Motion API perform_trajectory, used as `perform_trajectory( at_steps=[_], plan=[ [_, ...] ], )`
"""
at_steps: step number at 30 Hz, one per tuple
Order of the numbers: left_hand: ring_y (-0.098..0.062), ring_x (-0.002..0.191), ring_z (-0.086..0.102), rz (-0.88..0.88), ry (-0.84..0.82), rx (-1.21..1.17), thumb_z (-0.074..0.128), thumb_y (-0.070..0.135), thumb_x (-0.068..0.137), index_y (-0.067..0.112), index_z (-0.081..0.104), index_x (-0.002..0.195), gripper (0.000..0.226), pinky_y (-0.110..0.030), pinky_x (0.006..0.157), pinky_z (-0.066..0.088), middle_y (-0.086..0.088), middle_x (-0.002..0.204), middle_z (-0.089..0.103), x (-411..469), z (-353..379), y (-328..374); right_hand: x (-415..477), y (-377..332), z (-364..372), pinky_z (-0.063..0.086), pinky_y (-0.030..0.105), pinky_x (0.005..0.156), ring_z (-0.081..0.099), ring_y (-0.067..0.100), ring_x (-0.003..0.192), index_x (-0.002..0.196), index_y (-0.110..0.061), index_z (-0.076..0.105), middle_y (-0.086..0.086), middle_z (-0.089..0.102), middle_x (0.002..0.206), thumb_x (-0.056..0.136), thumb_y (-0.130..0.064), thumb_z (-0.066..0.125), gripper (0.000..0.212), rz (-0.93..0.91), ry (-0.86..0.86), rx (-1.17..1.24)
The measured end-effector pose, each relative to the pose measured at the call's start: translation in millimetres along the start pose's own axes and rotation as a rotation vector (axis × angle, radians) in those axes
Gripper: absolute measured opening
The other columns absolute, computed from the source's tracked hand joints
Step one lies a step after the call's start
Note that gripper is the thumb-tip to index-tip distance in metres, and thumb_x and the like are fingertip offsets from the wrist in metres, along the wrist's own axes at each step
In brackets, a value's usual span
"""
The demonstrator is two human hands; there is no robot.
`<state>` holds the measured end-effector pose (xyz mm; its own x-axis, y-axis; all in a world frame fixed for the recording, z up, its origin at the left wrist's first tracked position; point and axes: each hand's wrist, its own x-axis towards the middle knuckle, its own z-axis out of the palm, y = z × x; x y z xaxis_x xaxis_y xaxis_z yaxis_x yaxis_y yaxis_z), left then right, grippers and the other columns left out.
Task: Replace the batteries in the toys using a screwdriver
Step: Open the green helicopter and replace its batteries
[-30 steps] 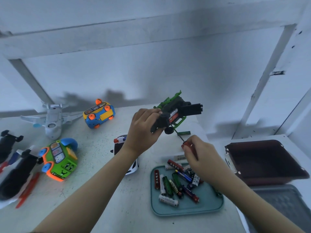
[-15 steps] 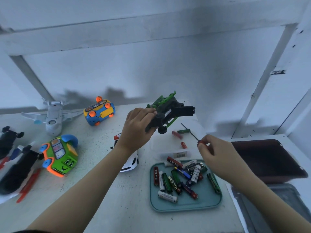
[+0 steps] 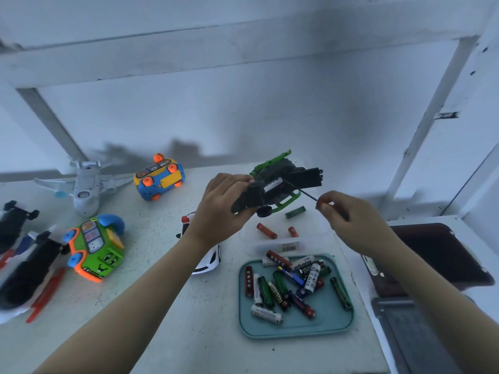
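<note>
My left hand [image 3: 220, 209] grips a black and green toy [image 3: 278, 184] and holds it above the table, its underside turned toward me. My right hand [image 3: 351, 220] pinches a small red-handled screwdriver [image 3: 305, 191]; its thin dark shaft slants up-left with the tip at the toy's underside. A teal tray [image 3: 297, 326] below holds several batteries. Two red batteries [image 3: 266, 230] and a green battery [image 3: 295, 212] lie loose on the table under the toy.
A blue and yellow toy car [image 3: 159, 178], a white toy plane [image 3: 86, 186] and a green toy car [image 3: 95, 248] lie to the left. Dark toys [image 3: 24, 271] sit at the left edge, a white car [image 3: 208, 259] under my left forearm, a dark brown bin [image 3: 442, 255] at right.
My right hand drew the screwdriver away to the right, then brought its tip back to the toy's underside. My left hand tilted the toy slightly.
</note>
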<state>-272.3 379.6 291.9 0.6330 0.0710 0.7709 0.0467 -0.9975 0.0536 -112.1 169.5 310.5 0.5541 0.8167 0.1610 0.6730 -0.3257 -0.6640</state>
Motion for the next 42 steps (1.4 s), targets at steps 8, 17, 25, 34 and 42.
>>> perform_trajectory(
  at_steps=[8,17,25,34,42],
  plan=[
    [-0.030,0.091,0.061,-0.044,-0.006,0.015,0.066,0.027,0.081,-0.002,0.068,0.098,0.033,-0.037,0.081,0.049,-0.014,0.102,0.070,-6,2,-9,-5,22,-13,0.036,0.025,0.054,0.041,0.005,0.046,0.089,-0.038,0.057,-0.010,0.052,0.053,0.096,-0.029,0.051,0.013,-0.008,-0.112,-0.056],
    [-0.028,0.093,0.059,0.031,0.021,0.084,0.066,0.025,0.082,0.004,0.063,0.099,0.027,-0.034,0.083,0.043,-0.013,0.103,0.070,-6,5,-12,-8,-1,-17,0.039,0.026,0.057,0.047,0.003,0.054,0.090,-0.033,0.062,-0.018,0.052,0.052,0.094,-0.034,0.052,0.011,-0.049,-0.088,-0.147],
    [-0.024,0.097,0.056,0.021,0.068,0.004,0.067,0.025,0.081,0.008,0.056,0.104,0.031,-0.033,0.086,0.043,-0.015,0.104,0.069,-3,5,-2,-5,-27,3,0.033,0.017,0.050,0.039,0.005,0.046,0.089,-0.028,0.058,-0.013,0.049,0.048,0.095,-0.021,0.054,0.010,-0.155,-0.108,0.040],
    [-0.025,0.093,0.057,-0.107,0.093,0.051,0.065,0.027,0.080,-0.001,0.069,0.096,0.033,-0.032,0.084,0.044,-0.013,0.098,0.070,-2,7,1,-18,-53,42,0.034,0.025,0.045,0.038,0.006,0.041,0.096,-0.019,0.053,0.004,0.058,0.063,0.097,-0.018,0.044,0.009,-0.071,-0.046,0.112],
    [-0.022,0.094,0.052,-0.042,0.105,0.087,0.065,0.024,0.081,-0.003,0.069,0.094,0.030,-0.031,0.084,0.043,-0.015,0.096,0.070,-5,9,-3,-31,-58,46,0.030,0.014,0.039,0.039,0.002,0.036,0.098,-0.014,0.054,0.000,0.057,0.063,0.098,-0.016,0.040,0.014,0.145,0.009,0.239]
  ],
)
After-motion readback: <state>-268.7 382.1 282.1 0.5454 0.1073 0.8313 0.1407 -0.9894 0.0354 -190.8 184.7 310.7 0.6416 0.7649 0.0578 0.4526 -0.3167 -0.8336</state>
